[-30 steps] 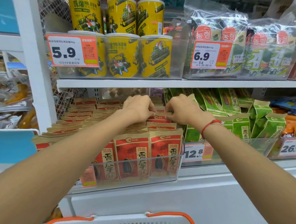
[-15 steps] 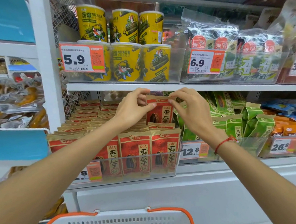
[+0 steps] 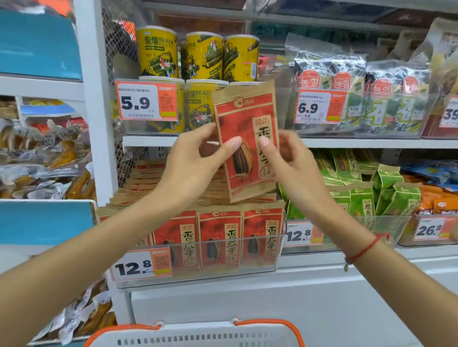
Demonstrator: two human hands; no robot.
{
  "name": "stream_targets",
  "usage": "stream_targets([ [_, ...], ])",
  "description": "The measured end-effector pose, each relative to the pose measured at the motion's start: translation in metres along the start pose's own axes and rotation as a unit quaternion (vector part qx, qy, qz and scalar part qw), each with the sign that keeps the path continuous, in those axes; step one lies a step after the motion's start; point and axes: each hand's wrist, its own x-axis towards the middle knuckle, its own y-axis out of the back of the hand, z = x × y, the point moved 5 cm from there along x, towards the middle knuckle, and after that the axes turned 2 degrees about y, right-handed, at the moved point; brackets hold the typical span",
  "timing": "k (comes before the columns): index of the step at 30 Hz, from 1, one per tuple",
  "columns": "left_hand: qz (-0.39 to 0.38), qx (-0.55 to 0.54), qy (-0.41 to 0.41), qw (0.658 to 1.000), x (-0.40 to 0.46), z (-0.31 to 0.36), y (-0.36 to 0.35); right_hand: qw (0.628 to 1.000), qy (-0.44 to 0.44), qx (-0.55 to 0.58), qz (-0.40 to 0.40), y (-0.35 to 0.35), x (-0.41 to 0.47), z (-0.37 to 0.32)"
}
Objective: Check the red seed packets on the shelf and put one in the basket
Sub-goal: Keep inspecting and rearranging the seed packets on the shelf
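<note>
A red seed packet (image 3: 242,124) with a brown paper edge is held upright in front of the shelves. My left hand (image 3: 195,164) pinches its left side and my right hand (image 3: 289,164) pinches its right side. Below it, a clear bin (image 3: 278,248) holds several more red seed packets (image 3: 221,235) in rows. The white basket (image 3: 190,344) with orange handles is at the bottom of the view, directly under my arms.
Yellow canisters (image 3: 204,56) stand on the shelf above. Seaweed packs (image 3: 336,97) fill the bin at upper right. Green seed packets (image 3: 361,200) sit right of the red ones. A white shelf post (image 3: 94,101) rises at left, with bagged snacks (image 3: 34,163) beyond.
Both hands have pulled one red packet out of the bin rows and lifted it up clear of the others, turning its front toward me.
</note>
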Motion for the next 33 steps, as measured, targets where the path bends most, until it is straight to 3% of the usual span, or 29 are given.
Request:
stream_targets([
  [6, -0.022, -0.064, 0.134, 0.989, -0.073, -0.029, 0.017, 0.969, -0.165, 0.131, -0.131, -0.036, -0.056, 0.021],
  [9, -0.023, -0.094, 0.218, 0.971, -0.112, -0.055, 0.020, 0.950, -0.215, 0.130, -0.186, -0.053, -0.080, 0.032],
  [14, -0.106, -0.138, 0.341, 0.924, -0.146, -0.081, 0.013, 0.934, -0.260, 0.078, -0.231, -0.064, -0.095, 0.045],
  [23, -0.173, -0.119, 0.358, 0.910, -0.155, -0.091, 0.010, 0.936, -0.286, 0.077, -0.191, -0.076, -0.105, 0.060],
  [33, -0.143, -0.148, 0.371, 0.906, -0.164, -0.094, 0.015, 0.914, -0.260, 0.095, -0.295, -0.086, -0.116, 0.069],
])
